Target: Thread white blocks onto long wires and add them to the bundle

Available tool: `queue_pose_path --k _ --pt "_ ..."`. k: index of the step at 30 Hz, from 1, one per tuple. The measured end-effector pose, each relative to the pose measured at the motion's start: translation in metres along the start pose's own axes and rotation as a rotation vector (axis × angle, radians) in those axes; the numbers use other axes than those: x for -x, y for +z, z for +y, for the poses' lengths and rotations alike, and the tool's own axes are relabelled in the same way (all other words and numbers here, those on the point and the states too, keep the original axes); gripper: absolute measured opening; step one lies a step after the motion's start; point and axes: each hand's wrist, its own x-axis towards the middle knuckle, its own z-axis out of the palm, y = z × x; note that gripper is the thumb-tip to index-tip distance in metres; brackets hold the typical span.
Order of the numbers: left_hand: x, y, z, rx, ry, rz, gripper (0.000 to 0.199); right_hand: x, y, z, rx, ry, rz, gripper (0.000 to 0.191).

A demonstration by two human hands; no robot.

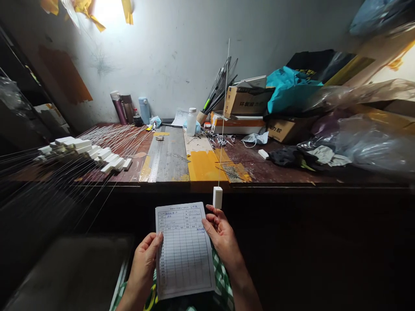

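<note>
A printed paper form (184,255) with a table grid and blue handwriting is held upright over my lap. My left hand (146,252) pinches its left edge between thumb and fingers. At the right edge, my right hand (223,237) has its thumb by the paper and its fingers closed around a thin wire. That wire passes through a small white block (217,198) just above my fingertips and rises far above the table. Part of the right fingers is hidden behind the form and thumb.
Many similar white blocks (112,162) on long wires lie at the table's left, wires sticking out past the front edge. Behind stand a white bottle (191,122), a blue flask (144,111) and cardboard boxes (248,101). Plastic bags (372,142) crowd the right.
</note>
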Motion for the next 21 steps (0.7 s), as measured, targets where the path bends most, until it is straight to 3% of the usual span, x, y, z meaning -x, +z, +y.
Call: queue_pose_path --k 21 --pt "0.0023 -0.0021 -0.0037 -0.02 -0.047 0.019 0.037 -0.0015 0.0022 0.0067 0.008 -0.019 0.073 0.044"
